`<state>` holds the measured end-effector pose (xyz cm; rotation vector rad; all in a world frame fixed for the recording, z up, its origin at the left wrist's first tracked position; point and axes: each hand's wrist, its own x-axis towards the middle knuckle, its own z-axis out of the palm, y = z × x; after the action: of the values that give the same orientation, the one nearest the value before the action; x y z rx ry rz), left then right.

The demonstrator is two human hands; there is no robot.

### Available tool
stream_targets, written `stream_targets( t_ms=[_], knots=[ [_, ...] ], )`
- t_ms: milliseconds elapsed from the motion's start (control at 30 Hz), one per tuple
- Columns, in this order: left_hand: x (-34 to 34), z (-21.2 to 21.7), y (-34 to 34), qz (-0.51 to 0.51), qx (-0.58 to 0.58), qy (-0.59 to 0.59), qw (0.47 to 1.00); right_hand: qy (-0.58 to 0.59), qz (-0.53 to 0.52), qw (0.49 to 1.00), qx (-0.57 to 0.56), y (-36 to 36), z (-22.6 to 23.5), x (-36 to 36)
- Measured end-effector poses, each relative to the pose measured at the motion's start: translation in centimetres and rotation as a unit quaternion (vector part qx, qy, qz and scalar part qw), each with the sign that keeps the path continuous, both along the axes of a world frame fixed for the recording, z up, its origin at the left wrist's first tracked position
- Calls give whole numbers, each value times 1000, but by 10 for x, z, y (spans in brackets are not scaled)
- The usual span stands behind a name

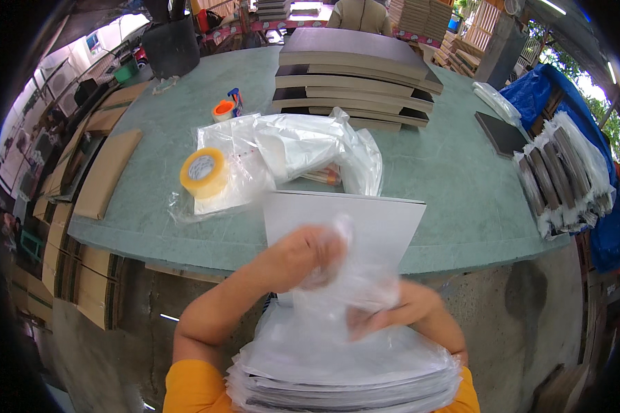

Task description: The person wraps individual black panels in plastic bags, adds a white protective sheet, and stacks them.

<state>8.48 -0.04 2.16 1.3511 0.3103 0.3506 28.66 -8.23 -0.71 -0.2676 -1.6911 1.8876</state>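
Observation:
My left hand (306, 256), blurred by motion, is closed on a crumpled clear plastic bag (337, 292). Lower and to its right, my right hand (399, 310) grips the same bag, its thumb pointing inward. Behind both hands a flat white board (386, 224) rests at the table's near edge, partly covered by my hands and the plastic. Close against my body is a stack of plastic-wrapped flat panels (351, 372). Whether anything is inside the bag cannot be made out.
On the green table (151, 165) lie a roll of yellowish tape (203, 172) on plastic sleeves (238, 165), an orange tape roll (224, 109) and silvery plastic bags (303, 141). A tall stack of dark-topped panels (355, 51) stands behind. Wrapped panels (561, 175) sit right; cardboard (110, 172) left.

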Motion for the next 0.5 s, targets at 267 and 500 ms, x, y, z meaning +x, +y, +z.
stream_targets(
  t_ms=[267, 500],
  knots=[
    [-20, 12, -5, -172, 57, -40, 983, -500, 20, 847, 178, -2, -15, 24],
    [-49, -89, -14, -217, 602, 432, 635, -685, -67, 651, 321, -17, -5, 36]
  ],
)
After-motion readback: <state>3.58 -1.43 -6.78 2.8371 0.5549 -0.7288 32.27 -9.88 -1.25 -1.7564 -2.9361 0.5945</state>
